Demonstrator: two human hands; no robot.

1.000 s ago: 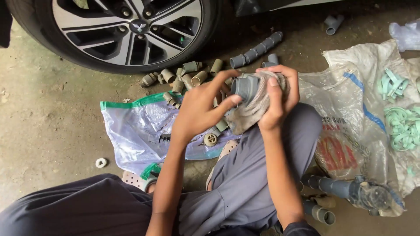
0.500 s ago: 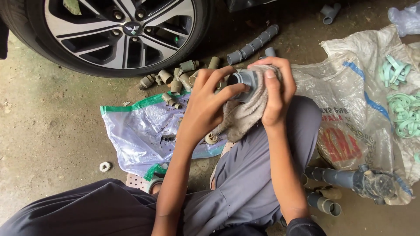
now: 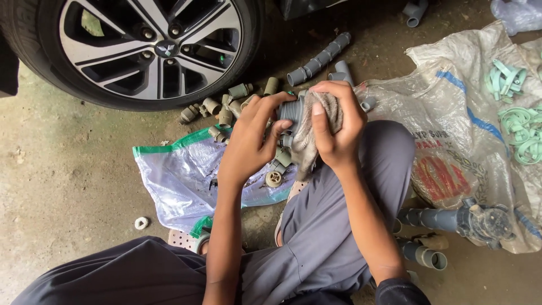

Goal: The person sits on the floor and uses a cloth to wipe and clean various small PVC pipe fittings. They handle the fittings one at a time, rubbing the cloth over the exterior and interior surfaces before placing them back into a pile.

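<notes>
Grey threaded pipe fitting [image 3: 292, 109], held above the knee, is pinched by left hand [image 3: 248, 144] fingers while right hand [image 3: 337, 127] is clasped around wiping rag [image 3: 311, 133]; cleaning judged underway, loose fittings [image 3: 226, 104] untouched.

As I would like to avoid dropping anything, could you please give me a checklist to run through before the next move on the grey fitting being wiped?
1. Left hand grips the grey threaded plastic pipe fitting: ok, fingers wrap its ribbed end.
2. Right hand presses the frayed grey-brown cloth against the fitting: ok.
3. Fitting clean: cannot tell, the cloth covers most of it.
4. Cloth tail clear of loose parts: not ok, it hangs over the small fittings on the clear plastic bag with green trim.
5. Room to set it down: ok, bare concrete floor lies to the left.
</notes>
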